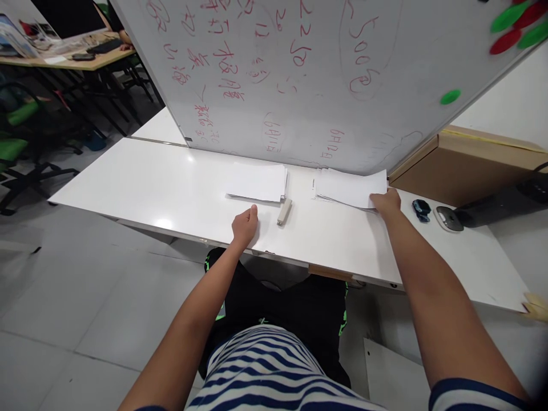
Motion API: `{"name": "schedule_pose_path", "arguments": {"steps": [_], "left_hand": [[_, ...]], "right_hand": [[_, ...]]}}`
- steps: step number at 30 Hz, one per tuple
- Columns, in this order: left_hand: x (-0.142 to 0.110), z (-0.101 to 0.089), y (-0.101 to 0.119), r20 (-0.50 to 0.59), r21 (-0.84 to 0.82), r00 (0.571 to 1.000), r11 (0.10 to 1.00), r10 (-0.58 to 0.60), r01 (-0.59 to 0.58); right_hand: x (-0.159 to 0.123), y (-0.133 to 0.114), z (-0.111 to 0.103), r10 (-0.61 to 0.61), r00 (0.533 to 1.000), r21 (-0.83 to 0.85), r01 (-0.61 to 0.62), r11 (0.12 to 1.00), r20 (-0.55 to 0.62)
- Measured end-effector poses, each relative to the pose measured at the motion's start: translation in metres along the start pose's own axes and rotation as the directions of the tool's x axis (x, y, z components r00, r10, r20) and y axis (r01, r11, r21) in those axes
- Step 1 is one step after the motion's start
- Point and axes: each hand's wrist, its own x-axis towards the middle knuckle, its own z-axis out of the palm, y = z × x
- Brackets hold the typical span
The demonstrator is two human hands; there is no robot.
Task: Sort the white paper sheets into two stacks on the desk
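Note:
At the right stack of white paper, my right hand has its fingers closed on the near right corner of the sheets. That corner is lifted slightly and the top sheet bends a little. My left hand is curled into a fist by the table's front edge, thumb uppermost, with nothing visible in it. Just beyond it lies a second stack of white paper, apart from the hand. A small off-white tool with a metal end, perhaps a stapler, rests against that stack's near right corner.
A whiteboard with red writing rises behind the white table. To the right are a cardboard box, a dark watch-like item, a computer mouse and a black object. Green chairs and a person's hand appear far left.

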Motion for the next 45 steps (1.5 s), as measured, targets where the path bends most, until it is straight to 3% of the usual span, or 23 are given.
{"name": "schedule_pose_path", "arguments": {"steps": [2,4,8,10,15,18,21,24,30,40,45], "left_hand": [[0.000,0.000,0.000,-0.004,-0.012,1.000,1.000,-0.005,0.005],[0.000,0.000,0.000,-0.004,-0.024,1.000,1.000,-0.011,0.010],[0.000,0.000,0.000,0.005,-0.029,1.000,1.000,-0.011,0.011],[-0.001,0.000,0.000,0.004,-0.029,1.000,1.000,-0.007,0.007],[-0.002,0.000,0.000,0.002,-0.036,1.000,0.999,0.000,0.000],[-0.001,0.000,0.000,0.002,-0.019,1.000,1.000,-0.003,0.003],[-0.001,0.000,-0.001,0.012,0.000,1.000,1.000,0.003,-0.003],[0.000,0.000,-0.002,0.014,0.008,1.000,1.000,0.008,-0.008],[-0.001,0.000,-0.003,-0.007,-0.022,1.000,1.000,0.019,-0.019],[-0.001,0.000,-0.006,0.004,-0.050,1.000,0.998,0.025,-0.024],[-0.001,-0.001,-0.006,-0.004,-0.060,0.999,0.998,0.032,-0.032]], "right_hand": [[-0.012,-0.005,-0.001,-0.010,0.995,-0.105,-0.001,0.994,-0.104],[-0.029,-0.014,0.002,-0.126,0.978,-0.203,0.091,0.975,-0.169],[-0.071,-0.035,0.021,-0.437,0.898,-0.252,0.413,0.875,-0.046],[-0.094,-0.048,0.034,-0.550,0.834,-0.236,0.544,0.805,0.045],[-0.149,-0.092,0.065,-0.759,0.615,-0.138,0.788,0.600,0.211],[-0.174,-0.120,0.082,-0.803,0.518,-0.076,0.850,0.521,0.295],[-0.191,-0.142,0.100,-0.796,0.453,-0.075,0.882,0.465,0.400],[-0.201,-0.158,0.116,-0.731,0.435,-0.117,0.888,0.444,0.526],[-0.209,-0.177,0.131,-0.614,0.483,-0.201,0.859,0.471,0.623],[-0.213,-0.181,0.133,-0.643,0.477,-0.220,0.870,0.441,0.599],[-0.212,-0.180,0.124,-0.724,0.499,-0.167,0.860,0.483,0.476]]}}
